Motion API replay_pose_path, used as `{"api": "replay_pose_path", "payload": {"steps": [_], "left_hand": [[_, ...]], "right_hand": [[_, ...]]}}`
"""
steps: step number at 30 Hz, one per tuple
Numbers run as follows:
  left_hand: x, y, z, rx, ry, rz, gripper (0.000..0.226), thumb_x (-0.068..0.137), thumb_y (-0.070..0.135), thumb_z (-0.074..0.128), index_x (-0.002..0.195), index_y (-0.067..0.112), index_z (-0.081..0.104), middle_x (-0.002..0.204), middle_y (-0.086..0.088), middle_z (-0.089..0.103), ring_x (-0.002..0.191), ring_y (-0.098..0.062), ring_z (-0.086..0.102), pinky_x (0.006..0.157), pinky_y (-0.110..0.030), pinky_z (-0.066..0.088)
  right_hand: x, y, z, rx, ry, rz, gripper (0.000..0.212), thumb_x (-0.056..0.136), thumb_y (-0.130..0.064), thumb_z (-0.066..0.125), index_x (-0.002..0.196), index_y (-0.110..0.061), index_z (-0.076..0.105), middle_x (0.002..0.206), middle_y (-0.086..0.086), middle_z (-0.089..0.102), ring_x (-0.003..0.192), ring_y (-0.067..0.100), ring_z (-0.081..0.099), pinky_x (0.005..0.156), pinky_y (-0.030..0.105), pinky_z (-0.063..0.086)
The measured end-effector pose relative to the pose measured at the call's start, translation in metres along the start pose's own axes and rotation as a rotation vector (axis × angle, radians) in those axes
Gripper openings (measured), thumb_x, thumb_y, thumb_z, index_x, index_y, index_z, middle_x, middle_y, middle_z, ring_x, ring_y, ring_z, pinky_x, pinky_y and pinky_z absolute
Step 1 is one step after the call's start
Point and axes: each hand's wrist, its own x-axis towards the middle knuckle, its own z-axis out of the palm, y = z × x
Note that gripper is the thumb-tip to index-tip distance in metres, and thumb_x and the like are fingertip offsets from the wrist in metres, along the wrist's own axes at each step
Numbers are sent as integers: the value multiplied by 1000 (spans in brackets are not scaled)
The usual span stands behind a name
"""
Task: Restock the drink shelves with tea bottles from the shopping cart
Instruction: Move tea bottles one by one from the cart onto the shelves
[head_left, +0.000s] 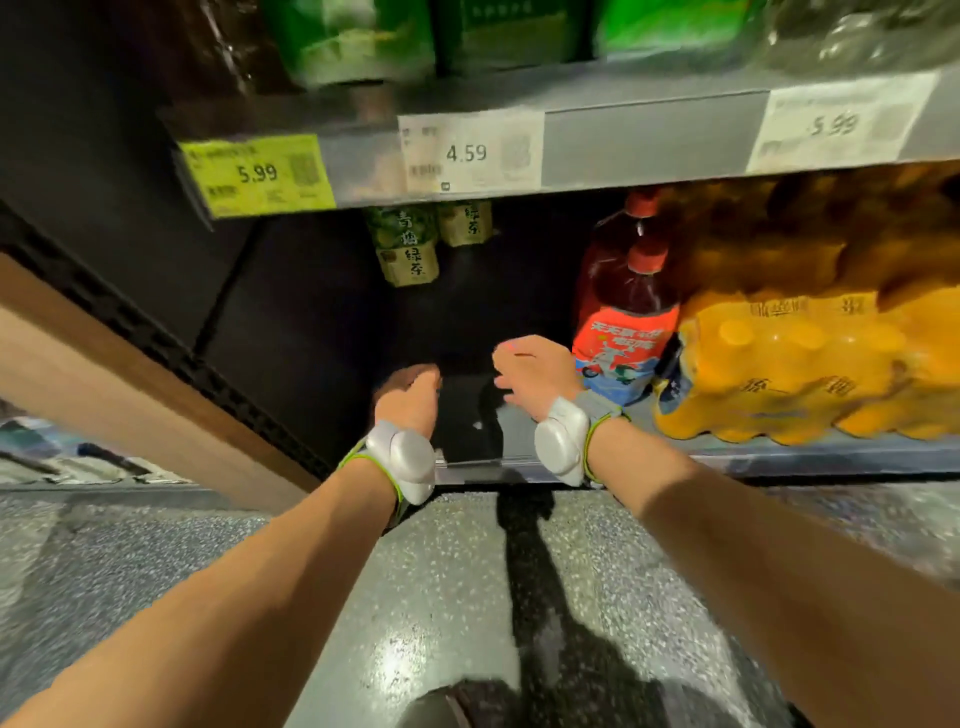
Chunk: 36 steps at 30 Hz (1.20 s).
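Two tea bottles with green labels stand deep on the bottom shelf, one (408, 249) in front and one (466, 223) behind it; their dark bodies fade into the shadow. My left hand (410, 397) reaches in just below the nearer bottle with its fingers curled forward, and the shadow hides whether it grips the bottle's base. My right hand (532, 371) is beside it to the right, fingers apart, holding nothing. Both wrists wear white sensor bands. The shopping cart is out of view.
Red-capped bottles (626, 322) and orange drink packs (800, 364) fill the bottom shelf (779, 457) to the right. The upper shelf edge (649, 140) carries price tags, with green packs (353, 41) above. A brown panel (130, 395) slants at left. Speckled floor lies below.
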Motion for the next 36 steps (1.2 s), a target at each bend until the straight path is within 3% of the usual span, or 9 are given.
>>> {"api": "replay_pose_path", "payload": {"steps": [4,9,14,20,25,27,32,34,36], "left_hand": [[-93,56,-3,128,-104,-43,15,73,34,62,63,23,66,75,-3,68,91,-25,67,98,-45,50],[-168,113,-12,246,-188,-59,20,60,42,59,60,25,70,75,-5,71,96,-32,68,95,-48,51],[-274,200,-6,309,-267,-29,21,86,22,58,66,20,63,69,-2,65,80,-23,58,80,-37,48],[-381,293,17,341,-422,34,21,92,21,54,74,21,65,74,-3,67,86,-27,66,86,-42,53],[-430,346,50,366,-551,113,17,93,18,52,85,14,66,76,-3,65,62,-4,65,72,-31,52],[-454,365,66,347,-620,111,18,93,15,51,93,9,67,79,-8,65,70,-16,66,68,-30,51],[-521,397,109,334,-781,146,17,95,13,50,96,6,65,74,-5,64,64,-15,63,59,-26,47],[-538,402,119,304,-825,159,19,96,12,48,100,2,64,75,-7,64,69,-21,62,62,-28,47],[-564,399,137,316,-901,174,21,98,12,46,101,1,63,76,-9,63,70,-23,61,62,-29,49]], "right_hand": [[-70,-43,-52,68,76,120,31,89,-13,52,98,16,58,103,34,62,98,48,60,79,62,49],[-138,-96,-104,132,148,225,20,87,-20,57,71,-31,63,90,11,68,97,37,66,87,53,52],[-218,-181,-177,172,229,246,33,89,-18,58,65,-40,53,90,-1,63,100,29,66,87,44,51],[-301,-262,-260,199,350,255,8,87,-16,59,87,-22,63,101,12,70,97,29,67,75,40,52],[-344,-305,-325,248,484,247,19,87,-15,60,76,-30,58,99,8,68,97,29,67,78,39,51],[-368,-323,-354,251,536,242,8,88,-13,59,90,-18,65,104,14,69,96,32,66,84,42,54],[-432,-339,-430,478,551,301,43,92,-15,53,114,21,47,112,46,46,71,37,62,63,40,54],[-448,-333,-445,384,598,375,28,95,-16,50,108,8,55,103,35,59,85,41,65,81,55,54],[-474,-318,-464,225,734,402,21,91,-21,54,108,-9,60,101,19,67,95,38,66,85,56,53]]}}
